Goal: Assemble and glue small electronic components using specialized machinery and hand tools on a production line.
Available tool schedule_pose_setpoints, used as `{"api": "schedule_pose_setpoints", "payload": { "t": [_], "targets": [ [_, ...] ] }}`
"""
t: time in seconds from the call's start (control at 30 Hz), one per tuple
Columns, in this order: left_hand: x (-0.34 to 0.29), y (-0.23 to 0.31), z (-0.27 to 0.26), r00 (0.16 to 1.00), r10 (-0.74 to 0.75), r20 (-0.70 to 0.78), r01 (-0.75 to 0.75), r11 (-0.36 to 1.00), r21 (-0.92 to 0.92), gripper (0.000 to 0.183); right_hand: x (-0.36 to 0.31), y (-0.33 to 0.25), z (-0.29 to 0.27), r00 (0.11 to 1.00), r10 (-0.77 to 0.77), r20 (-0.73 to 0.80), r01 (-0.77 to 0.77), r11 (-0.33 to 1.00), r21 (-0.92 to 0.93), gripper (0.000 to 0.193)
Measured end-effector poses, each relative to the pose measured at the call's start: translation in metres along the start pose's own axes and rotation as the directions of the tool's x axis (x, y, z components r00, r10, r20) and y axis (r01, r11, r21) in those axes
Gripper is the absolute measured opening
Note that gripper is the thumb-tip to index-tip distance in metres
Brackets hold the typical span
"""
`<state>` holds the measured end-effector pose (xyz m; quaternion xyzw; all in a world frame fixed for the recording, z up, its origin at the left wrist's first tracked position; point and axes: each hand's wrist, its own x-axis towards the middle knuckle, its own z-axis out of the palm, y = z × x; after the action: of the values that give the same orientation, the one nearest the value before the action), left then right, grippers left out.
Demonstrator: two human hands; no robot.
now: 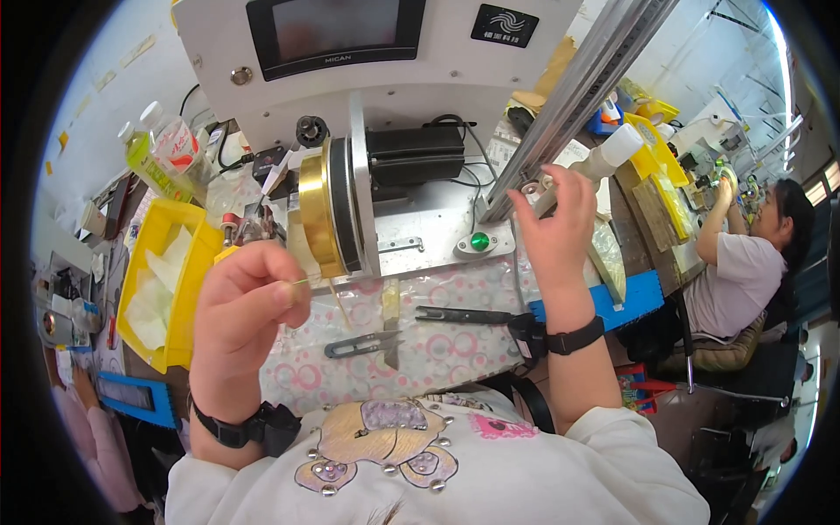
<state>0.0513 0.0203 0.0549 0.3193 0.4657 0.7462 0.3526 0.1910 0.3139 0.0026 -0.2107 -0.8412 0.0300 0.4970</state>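
Observation:
My left hand (pixel 249 302) is closed in a pinch on a thin green strand (pixel 303 281), whose short end sticks out past the fingertips toward a brass-coloured drum (pixel 320 214) on the white machine (pixel 376 96). Raised beside the slanted metal post (pixel 573 96), my right hand (pixel 560 227) has its fingers spread and holds nothing. A white-capped bottle (pixel 612 149) stands just behind it. Below the drum, a pair of thread snips (pixel 360 344) lies on the patterned table cover (pixel 306 376). A slim black tool (pixel 468 316) rests to the right of the snips.
At left is a yellow bin (pixel 157 284) with pale sheets inside, with drink bottles (pixel 166 153) behind it. The machine base carries a black motor (pixel 416 155) and a green button (pixel 479 241). A blue tray (pixel 643 297) lies at right; a co-worker (pixel 739 262) sits beyond.

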Motion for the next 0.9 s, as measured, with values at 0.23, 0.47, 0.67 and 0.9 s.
{"api": "schedule_pose_setpoints", "payload": {
  "t": [0.23,0.47,0.67,0.9],
  "targets": [
    [-0.004,0.006,0.018,0.997,-0.080,0.023,0.080,0.997,0.014,0.008,-0.013,0.031,-0.035,0.950,0.276,0.149,-0.313,0.846,0.432,0.036],
    [-0.023,0.032,0.033,0.895,0.358,0.267,-0.439,0.596,0.673,0.011,-0.004,0.004,-0.110,0.801,0.502,-0.327,-0.290,0.802,0.522,0.019],
    [-0.028,0.043,0.044,0.711,0.475,0.518,-0.656,0.183,0.732,0.013,0.029,-0.103,-0.140,0.785,-0.620,0.014,0.510,0.658,0.553,0.024],
    [-0.039,0.038,0.041,0.657,0.519,0.547,-0.673,0.078,0.735,0.014,0.023,-0.148,-0.095,0.755,-0.641,0.140,0.312,0.538,0.783,0.019]
  ]
}}
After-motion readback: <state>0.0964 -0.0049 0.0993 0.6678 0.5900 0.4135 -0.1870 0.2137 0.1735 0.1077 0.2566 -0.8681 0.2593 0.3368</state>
